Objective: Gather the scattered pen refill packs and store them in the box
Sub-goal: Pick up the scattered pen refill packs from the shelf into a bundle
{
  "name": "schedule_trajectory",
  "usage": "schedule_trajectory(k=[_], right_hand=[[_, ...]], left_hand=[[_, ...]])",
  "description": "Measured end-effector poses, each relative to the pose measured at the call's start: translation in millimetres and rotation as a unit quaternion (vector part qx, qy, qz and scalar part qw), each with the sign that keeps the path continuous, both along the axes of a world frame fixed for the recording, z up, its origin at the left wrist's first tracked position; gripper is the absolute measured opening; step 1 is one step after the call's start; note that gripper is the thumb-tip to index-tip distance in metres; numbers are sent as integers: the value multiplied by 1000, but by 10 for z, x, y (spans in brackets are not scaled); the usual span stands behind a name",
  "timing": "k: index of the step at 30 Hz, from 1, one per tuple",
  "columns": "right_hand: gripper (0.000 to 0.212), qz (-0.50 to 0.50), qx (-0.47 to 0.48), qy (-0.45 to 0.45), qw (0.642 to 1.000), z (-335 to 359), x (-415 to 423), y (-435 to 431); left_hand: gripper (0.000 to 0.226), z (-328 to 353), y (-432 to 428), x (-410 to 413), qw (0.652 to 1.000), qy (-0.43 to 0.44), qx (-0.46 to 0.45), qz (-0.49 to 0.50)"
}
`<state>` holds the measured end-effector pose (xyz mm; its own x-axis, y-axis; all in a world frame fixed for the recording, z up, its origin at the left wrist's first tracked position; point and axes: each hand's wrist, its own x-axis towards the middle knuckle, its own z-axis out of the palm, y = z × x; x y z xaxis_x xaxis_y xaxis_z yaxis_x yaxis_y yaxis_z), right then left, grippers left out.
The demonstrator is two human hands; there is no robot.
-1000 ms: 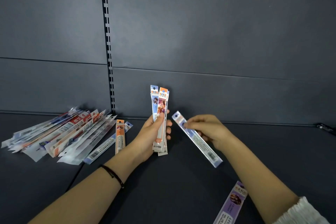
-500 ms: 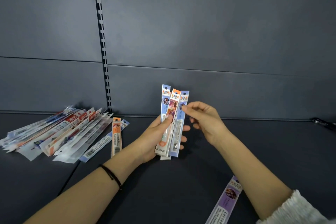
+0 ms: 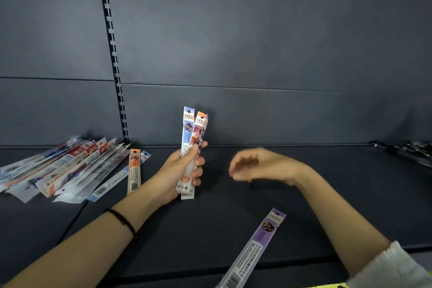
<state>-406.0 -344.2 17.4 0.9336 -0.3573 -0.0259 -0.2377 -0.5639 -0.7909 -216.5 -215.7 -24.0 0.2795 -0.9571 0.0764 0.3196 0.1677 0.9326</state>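
Purple refill pack (image 3: 257,248) nearest, flat on the dark shelf (image 3: 187,241), between the two forearms and closer to the right one. Long axis on a slant: barcode end at the near edge, lower left; hanger-hole end further out, upper right. Lies straight back toward the body from the right hand (image 3: 254,166) and well apart from the left hand (image 3: 182,170), so probably one for the right to fetch, drawing back and pinching across the narrow width. Further out, right hand hovering above the shelf, blurred, fingers loosely curled, apparently holding nothing. Just to its left, left hand wrapped round an upright bundle of packs (image 3: 192,133), thumb across the front, printed tops pointing up, lower ends poking out under the palm. Beyond and leftward, an orange pack (image 3: 134,170) and a blue pack (image 3: 117,182) flat on the shelf, close together, then a fanned heap of packs (image 3: 58,166) near the back panel (image 3: 257,112). Far right, black pens (image 3: 406,151), too dim for detail. No box in view; direction to it impossible to judge.
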Motion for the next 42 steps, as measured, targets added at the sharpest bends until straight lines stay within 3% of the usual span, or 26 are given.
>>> schedule_trajectory(k=[4, 8, 14, 19, 21, 24, 27, 34, 42], right_hand=[[47, 114, -55, 131, 983, -89, -253, -14], [59, 124, -100, 182, 970, -101, -279, 25], [44, 35, -154, 93, 983, -225, -127, -82], [34, -29, -256, -1, 966, -329, 98, -141], [36, -45, -227, -31, 972, -331, 63, -160], [44, -21, -182, -2, 983, -340, -63, -223], [43, -28, -205, 53, 977, -394, -80, -284], [8, -28, -198, 12, 980, -373, 97, -302], [7, -43, -280, -55, 957, -327, 402, -277]], left_hand=[[37, 5, -7, -1, 1000, 4, 4, 9], [34, 19, -2, -15, 1000, 15, 7, 12], [28, 30, -4, -19, 999, 25, 9, 20], [26, 35, -3, 13, 999, 40, 9, 25], [25, 35, 5, 38, 998, 45, 6, 33], [25, 21, 1, 61, 998, 47, 5, 45], [26, 12, -13, 50, 998, 38, 9, 50], [30, -7, -51, 17, 995, 13, 26, 97], [18, -17, -78, 51, 988, 26, 60, 140]])
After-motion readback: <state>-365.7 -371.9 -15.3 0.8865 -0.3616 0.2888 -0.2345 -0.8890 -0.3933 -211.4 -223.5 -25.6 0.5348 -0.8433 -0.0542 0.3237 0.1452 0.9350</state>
